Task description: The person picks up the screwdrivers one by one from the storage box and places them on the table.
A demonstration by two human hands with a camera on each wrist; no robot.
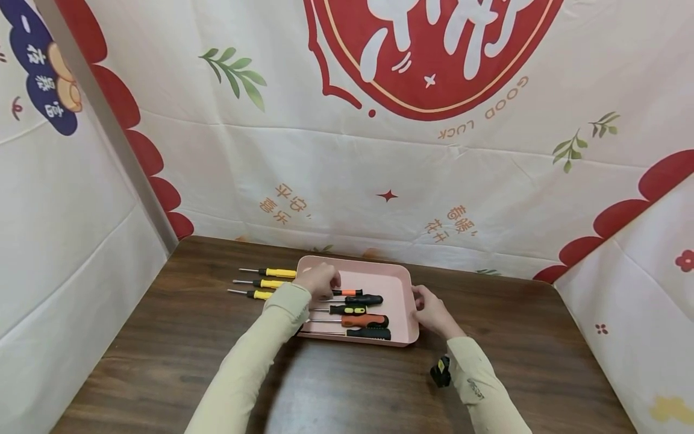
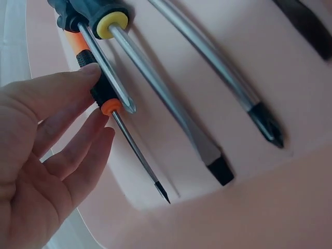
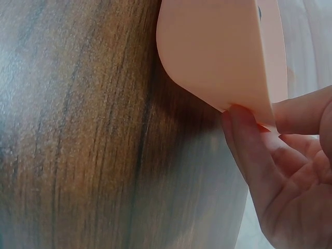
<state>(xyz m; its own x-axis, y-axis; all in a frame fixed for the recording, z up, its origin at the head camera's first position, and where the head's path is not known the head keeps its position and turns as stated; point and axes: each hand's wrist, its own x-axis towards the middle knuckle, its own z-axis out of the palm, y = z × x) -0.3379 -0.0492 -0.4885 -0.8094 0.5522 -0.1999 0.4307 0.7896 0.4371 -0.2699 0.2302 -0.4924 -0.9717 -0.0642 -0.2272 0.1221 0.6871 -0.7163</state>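
Over the left part of the pink tray (image 1: 374, 271), my left hand (image 1: 320, 279) pinches the handle of a small orange-and-black screwdriver (image 2: 105, 85). Its thin shaft points down along the tray floor in the left wrist view. My right hand (image 1: 434, 312) grips the right wall of the tray, thumb inside the rim and fingers outside, as the right wrist view shows. Nearer me in the tray lie a black screwdriver (image 1: 364, 299), a black-and-yellow screwdriver (image 1: 348, 310), an orange-brown screwdriver (image 1: 364, 320) and a black-handled one (image 1: 370, 333). My left hand and sleeve hide some of their shafts.
Left of the tray, three yellow-handled screwdrivers lie side by side, the farthest (image 1: 279, 273) partly behind the tray edge. A small black-and-yellow object (image 1: 441, 371) sits on the wooden table (image 1: 347, 392) beside my right sleeve. Printed cloth (image 1: 352, 163) hangs behind the table.
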